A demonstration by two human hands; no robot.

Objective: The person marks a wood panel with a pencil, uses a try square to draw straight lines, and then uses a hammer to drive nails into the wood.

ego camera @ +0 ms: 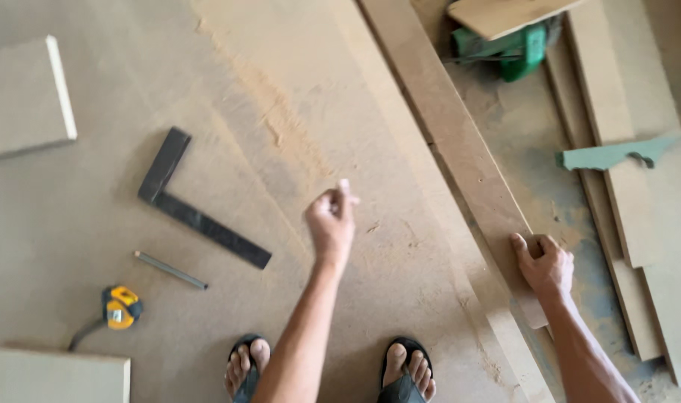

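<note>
Head view: the right hand [543, 263] is clamped on the near end of a long plank [460, 157], while the left hand [331, 220] hangs loosely curled over the big board [296, 112], holding nothing. Left of that hand lie 1 square [195, 203], a pencil [170, 270] and a tape measure [121, 307]; no containers show.

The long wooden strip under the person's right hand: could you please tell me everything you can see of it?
The long wooden strip is a narrow, flat length of brown board, perhaps fibreboard, dusty with sawdust. It lies flat on the large board and runs diagonally from the top centre of the view down to the lower right, along that board's right edge. Its near end looks paler. The right hand rests on it near that end, fingers curled over its edge. The left hand is apart from it, raised over the large board.
</note>
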